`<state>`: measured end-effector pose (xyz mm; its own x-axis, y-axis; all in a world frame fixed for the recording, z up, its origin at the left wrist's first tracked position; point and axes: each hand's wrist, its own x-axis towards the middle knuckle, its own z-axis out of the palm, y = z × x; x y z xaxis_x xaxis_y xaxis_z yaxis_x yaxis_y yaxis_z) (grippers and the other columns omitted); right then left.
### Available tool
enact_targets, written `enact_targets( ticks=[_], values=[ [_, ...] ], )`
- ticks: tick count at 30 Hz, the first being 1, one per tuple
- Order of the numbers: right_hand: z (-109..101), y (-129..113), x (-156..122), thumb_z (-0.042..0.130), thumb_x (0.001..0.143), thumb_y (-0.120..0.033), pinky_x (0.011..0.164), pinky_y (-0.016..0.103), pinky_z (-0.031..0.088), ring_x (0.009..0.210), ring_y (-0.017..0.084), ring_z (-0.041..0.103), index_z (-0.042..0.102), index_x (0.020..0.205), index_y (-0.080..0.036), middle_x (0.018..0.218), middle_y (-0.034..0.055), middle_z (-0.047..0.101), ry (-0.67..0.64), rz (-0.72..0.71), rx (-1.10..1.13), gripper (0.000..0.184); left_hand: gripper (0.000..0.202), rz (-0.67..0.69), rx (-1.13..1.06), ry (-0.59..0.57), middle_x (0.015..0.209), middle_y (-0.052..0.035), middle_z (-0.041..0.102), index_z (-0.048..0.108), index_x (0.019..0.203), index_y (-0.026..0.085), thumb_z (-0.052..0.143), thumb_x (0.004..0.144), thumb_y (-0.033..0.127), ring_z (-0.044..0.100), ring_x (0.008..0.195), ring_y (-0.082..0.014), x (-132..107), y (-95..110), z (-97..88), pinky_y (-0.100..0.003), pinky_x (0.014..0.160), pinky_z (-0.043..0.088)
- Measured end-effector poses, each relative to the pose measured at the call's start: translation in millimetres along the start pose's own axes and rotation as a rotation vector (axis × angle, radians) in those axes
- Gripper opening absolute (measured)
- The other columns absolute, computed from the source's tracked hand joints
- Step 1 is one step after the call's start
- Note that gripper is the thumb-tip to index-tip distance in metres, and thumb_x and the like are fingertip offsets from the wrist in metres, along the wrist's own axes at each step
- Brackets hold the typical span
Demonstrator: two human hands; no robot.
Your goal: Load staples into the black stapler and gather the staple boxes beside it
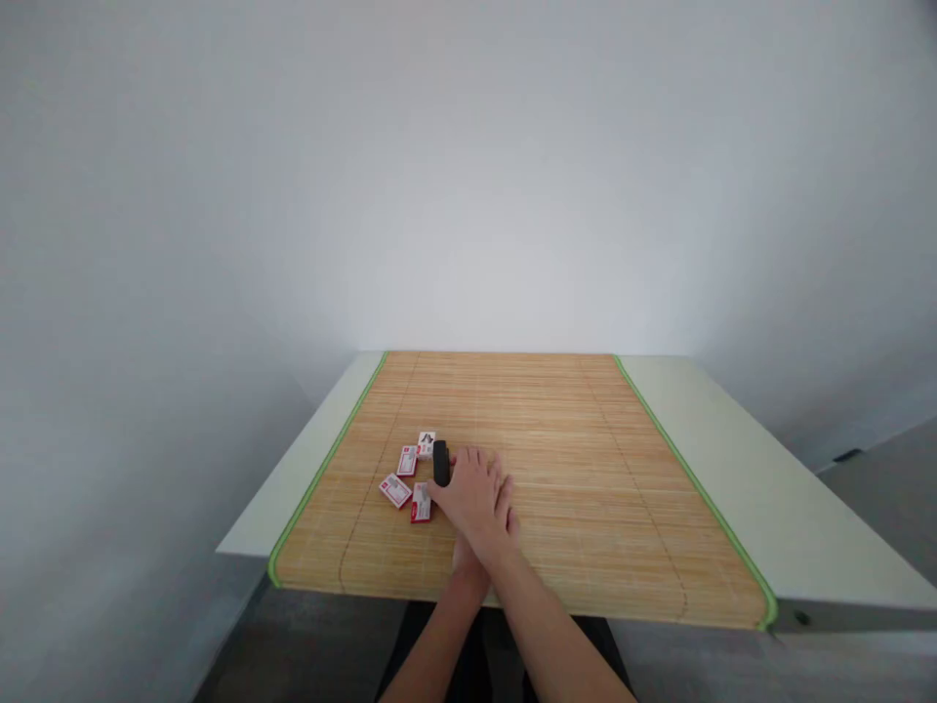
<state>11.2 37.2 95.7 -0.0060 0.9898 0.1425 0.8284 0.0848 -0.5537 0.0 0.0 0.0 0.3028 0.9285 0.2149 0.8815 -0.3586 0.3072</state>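
Slatted bamboo mat [586,469] with green cloth edging, matt; smooth pale bench [732,430]; small printed cardboard boxes [407,461]; black matt stapler [440,463].

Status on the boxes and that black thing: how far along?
Done: little shows. Four boxes lie loose in a cluster on the mat, none stacked.

In hand: the right hand is at the black item, fingertips against it; the grip is unclear. The left hand lies mostly hidden beneath the right.

Left: probably nearly everything, since the boxes appear shut.
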Motion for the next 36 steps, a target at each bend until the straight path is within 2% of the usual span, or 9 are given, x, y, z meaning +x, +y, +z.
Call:
enact_targets(
  ticks=[4,8,13,19,24,32,36],
  values=[
    [-0.6,22.5,17.8,0.062,0.088,-0.029,0.12,0.065,0.009,0.126,0.037,0.048,0.067,0.112,-0.02,0.123,0.0151,0.066,0.063,0.022,-0.029,0.026,0.063,0.082,-0.009,-0.034,0.166,-0.0021,0.037,0.035,0.159,0.034,0.046,0.098,0.023,0.024,0.158,-0.0292,-0.5,1.3,-7.0,-0.06,0.128,0.023],
    [-19.4,63.6,41.3,0.06,0.089,-0.027,0.119,0.067,0.008,0.128,0.034,0.047,0.068,0.115,-0.022,0.123,0.0126,0.067,0.061,0.038,-0.067,0.028,0.057,0.184,-0.061,-0.04,0.163,-0.005,0.042,0.04,0.157,0.027,0.047,0.1,0.03,0.032,0.154,-0.0293,-2.5,5.8,-23.6,-0.055,0.129,0.024],
    [-53.8,120.5,57.9,0.062,0.088,-0.025,0.118,0.067,0.01,0.129,0.031,0.049,0.07,0.119,-0.026,0.124,0.0082,0.07,0.043,0.043,-0.086,0.032,0.055,0.141,-0.105,0.029,0.166,-0.0054,0.037,0.038,0.158,0.024,0.039,0.103,0.027,0.027,0.156,-0.0255,-4.6,11.5,-37.2,-0.053,0.129,0.025],
    [-82.0,167.2,40.1,0.069,0.085,-0.027,0.117,0.071,0.009,0.134,0.035,0.048,0.074,0.116,-0.03,0.125,0.0069,0.072,-0.017,0.014,-0.098,0.032,0.066,0.039,-0.08,0.109,0.171,-0.0046,0.024,0.031,0.161,0.027,0.048,0.098,0.026,0.014,0.159,-0.0327,-4.5,15.5,-39.0,-0.064,0.127,0.021],
    [-87.2,180.0,23.1,0.07,0.083,-0.028,0.118,0.069,0.011,0.132,0.034,0.052,0.075,0.117,-0.032,0.126,0.0063,0.072,-0.051,-0.035,-0.113,0.034,0.066,0.033,-0.076,0.107,0.17,-0.0043,0.027,0.031,0.161,0.03,0.052,0.099,0.04,0.016,0.158,-0.035,-4.3,18.2,-38.1,-0.066,0.126,0.02],
    [-88.8,179.9,23.9,0.069,0.082,-0.027,0.118,0.06,0.022,0.129,0.032,0.056,0.076,0.118,-0.033,0.127,0.0064,0.072,-0.08,-0.098,-0.158,0.037,0.07,0.036,-0.098,0.119,0.168,-0.0042,0.033,0.028,0.163,0.032,0.051,0.099,0.05,0.021,0.156,-0.0379,-4.8,19.8,-36.2,-0.068,0.125,0.019],
    [-92.4,171.4,23.9,0.069,0.082,-0.027,0.119,0.065,0.017,0.128,0.033,0.057,0.075,0.118,-0.031,0.127,0.0071,0.072,-0.115,-0.106,-0.156,0.037,0.069,0.019,-0.096,0.12,0.168,-0.0034,0.032,0.03,0.162,0.033,0.05,0.099,0.054,0.021,0.156,-0.0388,-3.6,23.8,-35.3,-0.069,0.126,0.017]
  ],
)
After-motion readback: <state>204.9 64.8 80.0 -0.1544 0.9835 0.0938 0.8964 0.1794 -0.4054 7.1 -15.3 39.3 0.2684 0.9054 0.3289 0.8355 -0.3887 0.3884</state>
